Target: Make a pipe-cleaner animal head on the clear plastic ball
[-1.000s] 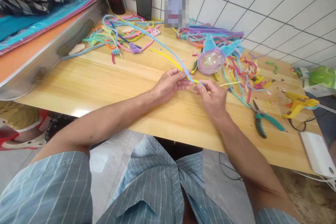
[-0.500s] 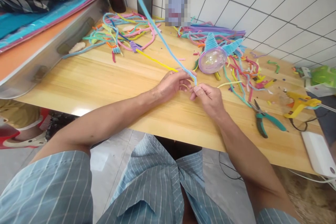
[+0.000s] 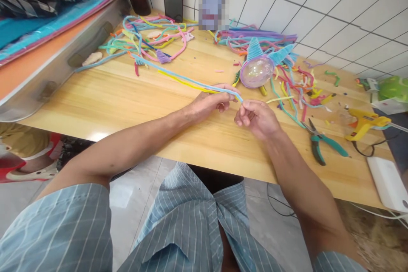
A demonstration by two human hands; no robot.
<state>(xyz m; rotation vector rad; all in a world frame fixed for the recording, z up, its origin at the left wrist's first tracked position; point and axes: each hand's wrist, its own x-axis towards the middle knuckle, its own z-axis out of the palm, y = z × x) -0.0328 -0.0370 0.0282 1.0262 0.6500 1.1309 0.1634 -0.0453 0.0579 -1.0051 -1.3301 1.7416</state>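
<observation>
A light-blue pipe cleaner (image 3: 188, 78) and a yellow pipe cleaner (image 3: 177, 80) lie nearly side by side, running left from my hands low over the table. My left hand (image 3: 212, 102) is closed on both, with its fingers curled and the index finger along the blue one. Beyond its fingertips the blue end bends down toward my right hand (image 3: 259, 118), whose thumb and forefinger pinch that end. The yellow end is mostly hidden by the left fingers. Just beyond my hands sits a clear plastic dome (image 3: 257, 72) with a purple rim and two blue pipe-cleaner ears.
Loose pipe cleaners (image 3: 149, 36) lie in a tangle at back left, with another bundle (image 3: 270, 37) by the tiled wall. Teal-handled pliers (image 3: 318, 144), a yellow glue gun (image 3: 363, 123) and a white box (image 3: 387, 182) are on the right. A clear storage bin (image 3: 63, 68) stands left.
The blue pipe cleaner, which stood up at a slant, has swung down to the left beside the yellow one. My right hand has shifted slightly right and turned.
</observation>
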